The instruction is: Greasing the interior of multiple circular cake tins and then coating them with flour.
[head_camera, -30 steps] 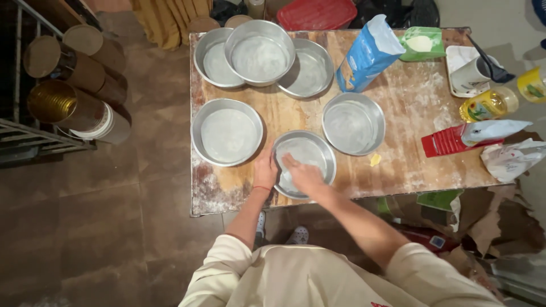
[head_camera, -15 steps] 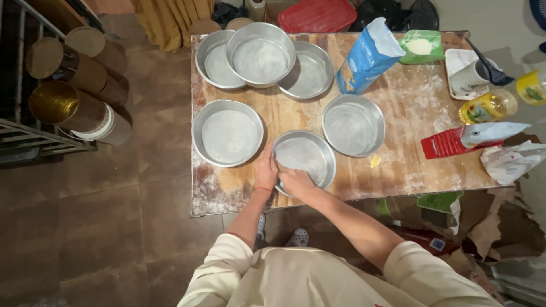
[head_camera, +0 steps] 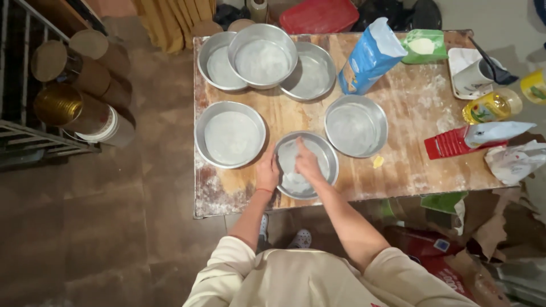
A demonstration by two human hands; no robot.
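Round metal pan [head_camera: 324,149] is steadied at its left rim by the left hand [head_camera: 267,170], whose grip is closed on the rim. Inside the pan, white paper [head_camera: 293,170] is pressed down under the right hand [head_camera: 307,162], fingers spread flat, nothing clasped. Just left of the left hand a second pan [head_camera: 230,134] is set on the floured counter [head_camera: 409,165]; right of the right hand a third pan [head_camera: 356,125] is seen.
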